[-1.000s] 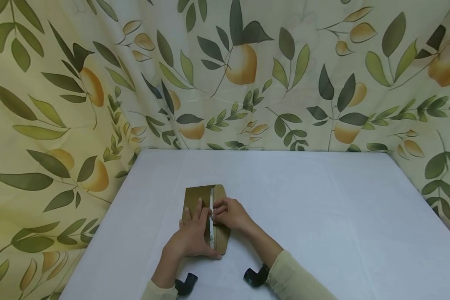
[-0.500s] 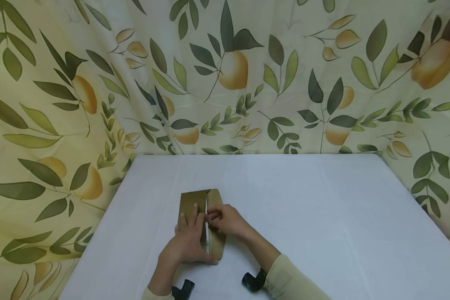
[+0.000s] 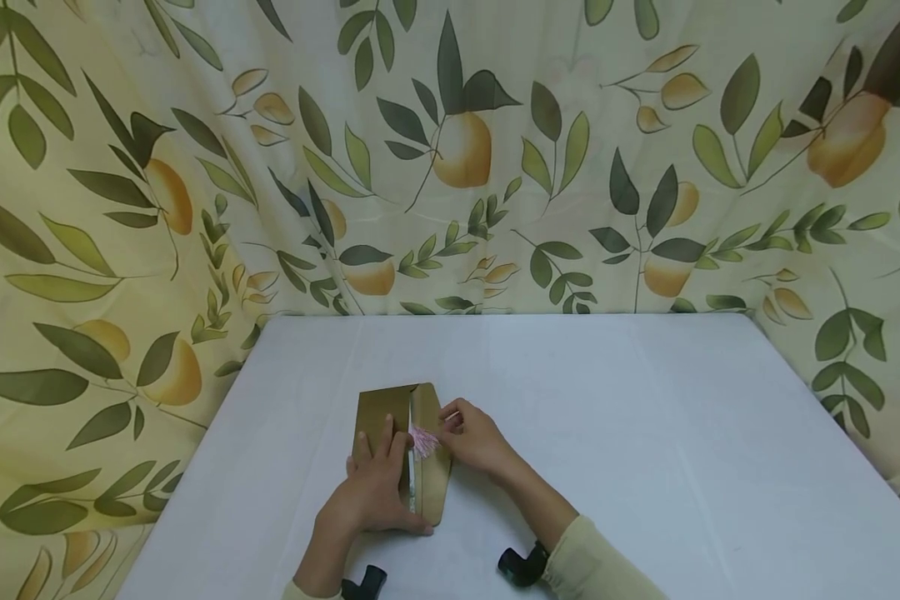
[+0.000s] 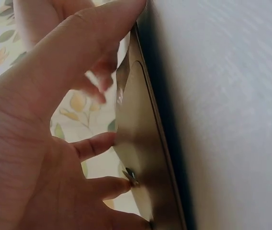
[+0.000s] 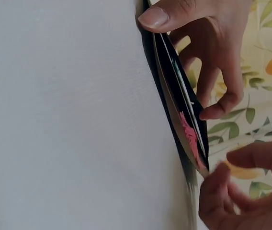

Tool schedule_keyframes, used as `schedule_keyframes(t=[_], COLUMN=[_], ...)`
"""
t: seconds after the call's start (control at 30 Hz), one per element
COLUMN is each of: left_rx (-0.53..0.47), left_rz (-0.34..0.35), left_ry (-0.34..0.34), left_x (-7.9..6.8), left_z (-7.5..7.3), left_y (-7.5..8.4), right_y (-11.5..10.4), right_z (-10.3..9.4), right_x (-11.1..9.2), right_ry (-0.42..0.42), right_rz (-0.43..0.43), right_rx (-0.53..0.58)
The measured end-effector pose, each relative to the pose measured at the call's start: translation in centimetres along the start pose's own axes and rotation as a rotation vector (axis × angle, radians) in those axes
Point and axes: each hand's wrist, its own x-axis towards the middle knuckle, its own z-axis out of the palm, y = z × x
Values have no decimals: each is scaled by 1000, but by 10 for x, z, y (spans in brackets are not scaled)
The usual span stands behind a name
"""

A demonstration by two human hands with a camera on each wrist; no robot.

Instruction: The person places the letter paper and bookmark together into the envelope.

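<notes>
A brown paper envelope (image 3: 377,408) lies on the white table with its flap (image 3: 436,487) unfolded to the right. My left hand (image 3: 375,479) rests spread over the envelope body, its thumb at the near edge. Inside the mouth, a thin patterned card (image 3: 412,498) shows as a pale strip. A pink tassel (image 3: 423,442) fans out from the mouth across the flap, also visible in the right wrist view as pink strands (image 5: 189,134). My right hand (image 3: 474,433) is beside the flap's edge and the tassel's end, with thumb and forefinger apart in the right wrist view.
A white cloth covers the table (image 3: 607,433). Behind and to the left hangs a curtain (image 3: 555,192) printed with leaves and fruit. Black wrist-worn camera mounts (image 3: 523,567) jut out below both wrists.
My right hand has moved right from the envelope's mouth to the flap's edge. The pink tassel has come into sight over the flap. My left hand keeps its place on the envelope.
</notes>
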Motion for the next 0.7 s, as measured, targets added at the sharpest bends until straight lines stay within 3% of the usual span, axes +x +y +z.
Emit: schedule_keyframes(t=[0.1, 0.2, 0.5, 0.7], left_rx=[1, 13, -5, -53], left_rz=[0, 18, 46, 58], left_ry=[1, 13, 16, 10], left_x=[0, 0, 0, 0], left_z=[0, 0, -3, -7], left_y=[-1, -2, -8, -16], right_y=[0, -2, -7, -7], right_z=[-1, -2, 3, 10], right_x=[-3, -5, 0, 3], right_ry=[28, 6, -27, -43], right_rz=[62, 69, -47, -77], right_rx=[-23, -26, 28, 20])
